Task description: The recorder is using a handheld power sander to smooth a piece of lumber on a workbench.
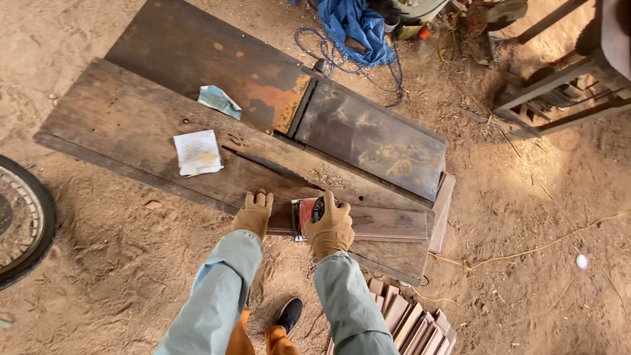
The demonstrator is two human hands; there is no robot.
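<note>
Both my hands wear tan work gloves. My right hand (330,225) grips a red and black electric sander (309,212) from above. The sander rests on a reddish-brown wooden strip (384,223) that lies on a weathered plank bench (125,125). My left hand (254,213) presses flat on the strip's left end, just beside the sander. Light blue-grey sleeves cover my forearms.
Two sheets of sandpaper (197,152) lie on the plank; a rusty metal sheet (263,85) sits behind it. A stack of wooden strips (411,322) stands near my foot (288,314). A tyre (23,220) is at left, a yellow cord (526,251) and a metal frame (559,92) at right.
</note>
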